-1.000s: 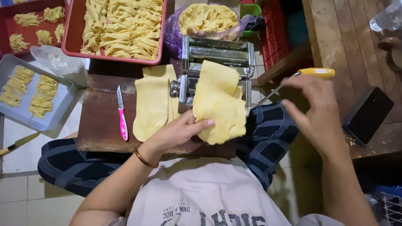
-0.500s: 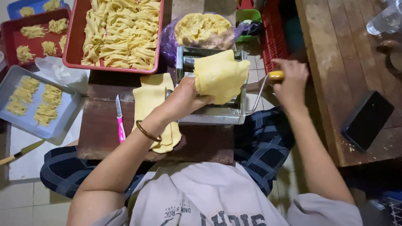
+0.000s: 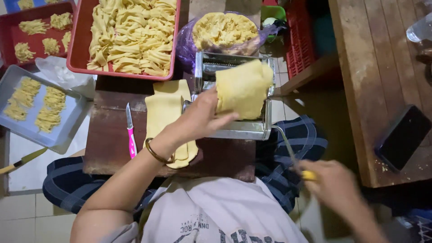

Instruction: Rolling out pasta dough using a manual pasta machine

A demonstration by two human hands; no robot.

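Pretty soft indoor light here, coming mostly from above, so the noodles in the red tray point(image 3: 126, 38) and the dough sheet point(image 3: 243, 87) look bright and a bit washed out. There's a little glare off the metal pasta machine point(image 3: 234, 128). The lower right goes dark and murky. The right hand point(image 3: 335, 184) is smeared with motion blur, while the left hand point(image 3: 202, 119) stays fairly sharp. Straight lines bow slightly toward the edges.
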